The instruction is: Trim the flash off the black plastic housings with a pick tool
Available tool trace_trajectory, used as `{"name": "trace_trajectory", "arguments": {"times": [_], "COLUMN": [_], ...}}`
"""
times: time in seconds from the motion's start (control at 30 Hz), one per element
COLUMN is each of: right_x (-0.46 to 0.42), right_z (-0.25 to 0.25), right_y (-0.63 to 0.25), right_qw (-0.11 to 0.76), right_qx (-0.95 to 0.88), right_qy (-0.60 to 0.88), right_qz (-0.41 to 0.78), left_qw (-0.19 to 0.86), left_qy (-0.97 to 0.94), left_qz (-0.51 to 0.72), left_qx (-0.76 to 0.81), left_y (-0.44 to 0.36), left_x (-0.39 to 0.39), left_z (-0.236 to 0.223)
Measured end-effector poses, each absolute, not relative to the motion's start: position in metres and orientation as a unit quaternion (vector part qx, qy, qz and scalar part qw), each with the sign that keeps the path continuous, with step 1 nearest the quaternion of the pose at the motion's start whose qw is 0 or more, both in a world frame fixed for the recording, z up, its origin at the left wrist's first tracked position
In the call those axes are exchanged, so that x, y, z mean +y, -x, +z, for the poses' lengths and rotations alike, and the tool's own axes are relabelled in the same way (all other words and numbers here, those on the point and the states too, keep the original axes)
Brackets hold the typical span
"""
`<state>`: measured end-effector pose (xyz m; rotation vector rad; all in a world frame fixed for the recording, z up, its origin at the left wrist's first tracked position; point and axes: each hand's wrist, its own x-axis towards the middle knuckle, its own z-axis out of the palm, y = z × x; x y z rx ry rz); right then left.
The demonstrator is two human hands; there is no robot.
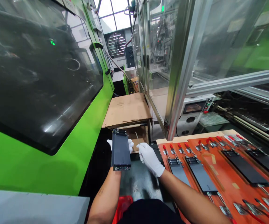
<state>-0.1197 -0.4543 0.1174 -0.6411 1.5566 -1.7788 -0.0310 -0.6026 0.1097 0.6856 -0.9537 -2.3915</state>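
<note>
My left hand (pixel 112 144), in a white glove, holds a long dark grey plastic panel (pixel 120 150) from underneath; only its fingertips show past the panel's edges. My right hand (pixel 150 158), also gloved, is closed in a pinch on a thin stick-like tool (pixel 137 137) just right of the panel. Both hands hover above the floor between a green machine and an orange fixture board.
The green machine (pixel 32 155) with its dark window fills the left. An orange fixture board (pixel 218 174) with red-handled clamps and several dark panels lies at the right. Cardboard boxes (pixel 127 110) stand ahead. A glass and aluminium enclosure (pixel 181 77) rises behind the board.
</note>
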Motion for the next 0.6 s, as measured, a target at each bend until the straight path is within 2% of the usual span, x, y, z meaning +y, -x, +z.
{"name": "trace_trajectory", "arguments": {"times": [0.1, 0.2, 0.37, 0.5, 0.6], "right_x": [-0.464, -0.472, -0.484, -0.487, -0.484], "right_z": [0.117, 0.113, 0.099, 0.089, 0.083], "right_y": [0.120, 0.124, 0.131, 0.126, 0.121], "right_qw": [0.368, 0.376, 0.348, 0.263, 0.184], "right_qx": [0.582, 0.568, 0.599, 0.635, 0.673], "right_qy": [0.245, 0.240, 0.275, 0.329, 0.406], "right_qz": [-0.683, -0.691, -0.667, -0.647, -0.590], "left_qw": [0.169, 0.102, 0.137, 0.142, 0.155], "left_qy": [-0.124, -0.083, -0.149, -0.224, -0.253], "left_qz": [-0.942, -0.962, -0.961, -0.947, -0.937], "left_qx": [-0.261, -0.241, -0.190, -0.181, -0.184], "left_y": [0.029, 0.027, 0.023, 0.023, 0.024], "left_x": [-0.583, -0.567, -0.564, -0.562, -0.559], "left_z": [0.105, 0.104, 0.088, 0.083, 0.090]}}
